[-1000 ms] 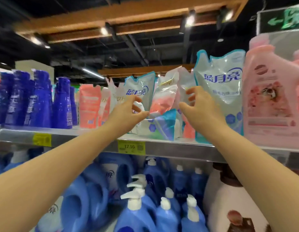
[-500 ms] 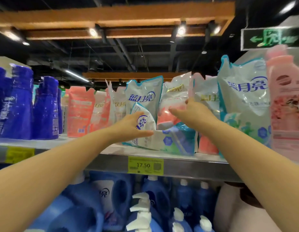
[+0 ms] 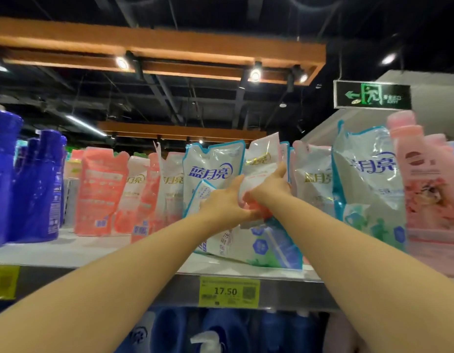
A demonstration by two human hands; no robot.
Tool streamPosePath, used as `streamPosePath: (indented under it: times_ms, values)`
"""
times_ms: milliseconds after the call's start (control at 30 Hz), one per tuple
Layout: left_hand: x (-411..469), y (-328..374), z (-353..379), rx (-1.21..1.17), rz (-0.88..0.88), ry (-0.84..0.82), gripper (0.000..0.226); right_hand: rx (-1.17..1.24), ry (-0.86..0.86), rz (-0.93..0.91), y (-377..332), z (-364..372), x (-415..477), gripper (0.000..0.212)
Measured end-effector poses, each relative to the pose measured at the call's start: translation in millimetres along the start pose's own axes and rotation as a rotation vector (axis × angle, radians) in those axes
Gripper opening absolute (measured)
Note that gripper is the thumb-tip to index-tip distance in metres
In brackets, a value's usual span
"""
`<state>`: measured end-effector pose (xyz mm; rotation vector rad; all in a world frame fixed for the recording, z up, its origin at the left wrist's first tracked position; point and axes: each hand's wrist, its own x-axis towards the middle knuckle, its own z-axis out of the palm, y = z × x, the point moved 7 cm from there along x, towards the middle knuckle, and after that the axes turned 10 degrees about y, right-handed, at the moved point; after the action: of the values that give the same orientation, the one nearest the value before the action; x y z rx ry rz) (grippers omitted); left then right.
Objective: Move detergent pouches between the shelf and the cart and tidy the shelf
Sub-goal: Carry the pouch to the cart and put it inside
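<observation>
Detergent pouches stand in a row on the metal shelf [image 3: 93, 253]. Both hands are raised to a white and pink pouch [image 3: 261, 166] in the middle of the row. My left hand [image 3: 227, 202] grips its lower left side and my right hand [image 3: 271, 186] grips its right side, thumb up against the front. A blue-edged pouch [image 3: 256, 247] lies flat on the shelf just below the hands. Another blue-edged pouch [image 3: 212, 166] stands upright directly left of the held one. The cart is out of view.
Dark blue bottles [image 3: 35, 189] stand at the shelf's left end, coral pouches [image 3: 101, 192] beside them. A large blue-edged pouch [image 3: 368, 189] and pink bottles [image 3: 429, 184] fill the right end. A yellow price tag [image 3: 228, 291] hangs on the shelf edge. Blue pump bottles [image 3: 208, 337] sit below.
Both hands have closed in from either side onto the white and pink pouch. The view has tilted upward, so the shelf sits lower in the frame.
</observation>
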<state>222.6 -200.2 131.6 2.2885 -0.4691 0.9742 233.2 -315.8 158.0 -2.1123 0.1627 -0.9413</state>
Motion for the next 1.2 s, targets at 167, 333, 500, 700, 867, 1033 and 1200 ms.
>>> streamPosePath:
  times_ms: [167, 333, 500, 700, 867, 1033, 1200]
  values:
    - [-4, 3, 6, 0.193, 0.0, -0.083, 0.094, 0.161, 0.178, 0.012, 1, -5, -4, 0.101]
    - [-8, 7, -10, -0.122, -0.026, -0.011, 0.073, 0.379, 0.332, -0.081, -9, -35, -16, 0.092]
    - [-6, 21, -27, -0.821, -0.229, -0.008, 0.054, 0.535, 0.424, -0.183, -25, -72, -35, 0.098]
    - [-17, 70, -23, -1.153, -0.258, 0.034, 0.03, 0.689, 0.411, -0.243, -17, -110, -73, 0.088]
    - [-62, 115, -9, -1.0, -0.225, 0.138, 0.029, 0.672, 0.35, -0.196, 26, -152, -98, 0.084]
    - [-131, 192, 16, -0.906, -0.113, 0.182, 0.031, 0.703, 0.384, -0.176, 91, -221, -141, 0.068]
    - [-205, 292, 84, -0.99, -0.107, 0.061, 0.042, 0.556, 0.458, -0.137, 185, -327, -182, 0.089]
